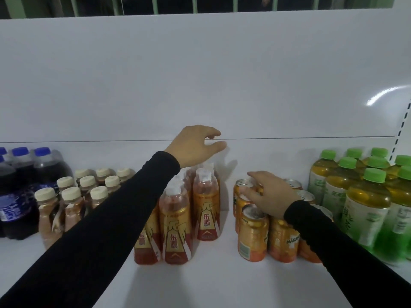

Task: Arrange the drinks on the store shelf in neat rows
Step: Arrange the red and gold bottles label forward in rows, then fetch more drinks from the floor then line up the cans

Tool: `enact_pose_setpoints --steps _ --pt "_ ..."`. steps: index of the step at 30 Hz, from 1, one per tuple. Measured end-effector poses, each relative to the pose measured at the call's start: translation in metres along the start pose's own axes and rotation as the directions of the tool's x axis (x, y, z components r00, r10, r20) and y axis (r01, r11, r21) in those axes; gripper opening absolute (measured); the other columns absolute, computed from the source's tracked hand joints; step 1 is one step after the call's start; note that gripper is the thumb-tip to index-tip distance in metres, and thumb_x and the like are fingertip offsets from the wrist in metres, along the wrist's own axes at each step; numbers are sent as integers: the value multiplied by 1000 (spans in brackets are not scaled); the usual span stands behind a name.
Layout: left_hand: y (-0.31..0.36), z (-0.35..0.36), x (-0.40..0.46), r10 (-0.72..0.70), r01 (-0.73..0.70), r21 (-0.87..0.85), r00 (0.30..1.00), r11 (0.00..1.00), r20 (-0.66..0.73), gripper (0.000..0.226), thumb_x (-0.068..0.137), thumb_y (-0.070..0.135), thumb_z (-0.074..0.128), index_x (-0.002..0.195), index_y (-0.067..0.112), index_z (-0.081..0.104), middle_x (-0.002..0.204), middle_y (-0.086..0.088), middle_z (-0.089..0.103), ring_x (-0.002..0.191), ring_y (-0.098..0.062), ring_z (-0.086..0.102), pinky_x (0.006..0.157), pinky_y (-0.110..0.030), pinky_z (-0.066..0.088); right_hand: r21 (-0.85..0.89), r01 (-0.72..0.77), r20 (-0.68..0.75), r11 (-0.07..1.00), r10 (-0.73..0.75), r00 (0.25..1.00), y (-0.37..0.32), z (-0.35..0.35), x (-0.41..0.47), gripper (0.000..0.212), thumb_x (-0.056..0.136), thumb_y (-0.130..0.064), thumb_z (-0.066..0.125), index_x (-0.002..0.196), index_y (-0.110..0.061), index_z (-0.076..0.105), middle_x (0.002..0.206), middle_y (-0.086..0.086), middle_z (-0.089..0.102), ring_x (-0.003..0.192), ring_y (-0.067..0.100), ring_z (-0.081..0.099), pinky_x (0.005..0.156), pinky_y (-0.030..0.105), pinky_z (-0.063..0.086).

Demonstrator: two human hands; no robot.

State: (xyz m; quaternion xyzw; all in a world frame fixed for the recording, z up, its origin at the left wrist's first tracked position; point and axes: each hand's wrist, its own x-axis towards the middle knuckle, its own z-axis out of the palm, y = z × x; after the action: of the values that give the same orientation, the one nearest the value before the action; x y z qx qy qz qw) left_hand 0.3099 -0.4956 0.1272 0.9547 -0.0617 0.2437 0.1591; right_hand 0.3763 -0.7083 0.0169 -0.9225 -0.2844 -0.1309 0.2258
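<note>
The white store shelf (222, 285) holds 5 groups of drinks. From left to right there are big dark soda bottles with blue caps (20, 192), small brown drink bottles with cream caps (73, 203), gold and red plastic energy drink bottles with clear caps (175, 223), shiny orange soda cans (253, 232), and yellow-green tea bottles with bright green caps (364, 210).

The left hand (195, 147) hangs in the air over the back of the gold and red bottles. Its fingers (213, 135) are spread and a little bent, and they hold nothing. The right hand (270, 194) lies on top of the orange cans. Its fingers (249, 192) reach over the rim of a can in the back row. I cannot tell if they grip that can or just rest on it.

I think the step now is tidying the middle of the shelf. The gold and red bottles stand in uneven rows, and the front ones sit closer to the edge than the next one.

The next move likely needs a soft push or a small lift, so the cans and bottles line up straight. The bottles are tall and thin, so a hard bump could tip them.
</note>
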Motion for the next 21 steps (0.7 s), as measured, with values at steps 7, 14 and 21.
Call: enact_pose_setpoints --steps 7,14,21 --pt "20 29 -68 33 -38 -22 978 999 -205 48 97 48 56 137 21 60 142 2 57 135 -14 45 112 -24 28 12 120 -280 993 -112 953 0 -19 -30 60 93 -46 57 143 -14 47 141 5 53 131 17 45 105 19 27" --pt "22 83 -110 187 -162 101 925 982 -331 49 92 45 52 117 8 69 111 -10 70 106 -25 61 93 -33 48 -124 12 -305 992 -50 951 0 -26 -89 71 91 -63 38 142 -14 48 144 6 50 134 23 44 107 31 34" --pt "31 133 -124 42 -45 -22 991 999 -125 65 88 54 62 138 14 53 127 -4 61 119 -23 53 103 -35 41 -254 -46 -356 966 -49 933 9 -17 -132 65 89 -53 45 135 -8 55 135 13 57 123 30 55 102 39 42"
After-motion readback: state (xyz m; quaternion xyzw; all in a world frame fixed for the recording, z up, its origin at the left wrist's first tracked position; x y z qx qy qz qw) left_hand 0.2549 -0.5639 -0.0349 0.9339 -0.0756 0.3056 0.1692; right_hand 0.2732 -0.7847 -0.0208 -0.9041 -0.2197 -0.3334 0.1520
